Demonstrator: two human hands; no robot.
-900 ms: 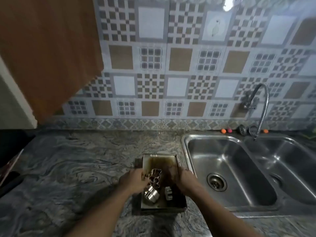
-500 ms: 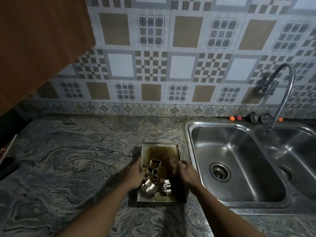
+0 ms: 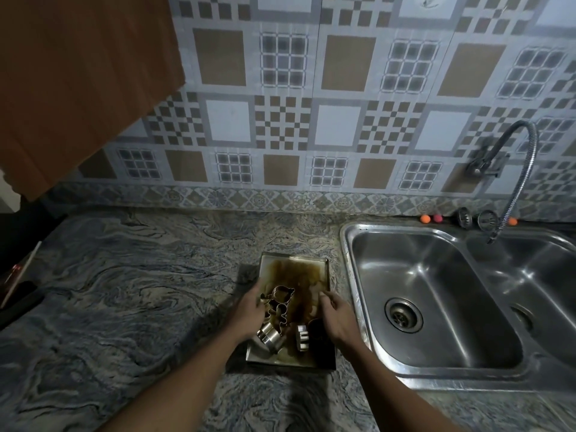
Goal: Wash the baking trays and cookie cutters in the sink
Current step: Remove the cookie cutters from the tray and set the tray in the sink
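Note:
A metal baking tray (image 3: 293, 269) stained brown lies on the stone counter just left of the sink (image 3: 436, 291). Inside it are an animal-shaped cookie cutter (image 3: 280, 296), a round cutter (image 3: 269, 336) and a small fluted cutter (image 3: 302, 336). My left hand (image 3: 249, 311) grips the tray's left rim, its fingers beside the animal-shaped cutter. At the tray's right rim my right hand (image 3: 336, 319) has its fingers curled over the edge. The sink's left basin holds nothing; its drain (image 3: 403, 314) is uncovered.
A flexible faucet (image 3: 514, 169) arches over the divider of the double sink. Small orange and pink balls (image 3: 425, 218) and two strainer plugs (image 3: 464, 217) sit behind the basins. A wooden cabinet (image 3: 78, 73) hangs at upper left. Dark objects (image 3: 18, 294) lie at the counter's left edge.
Both hands moved apart from over the cutters to the tray's two side rims. The tray and cutters stayed where they were.

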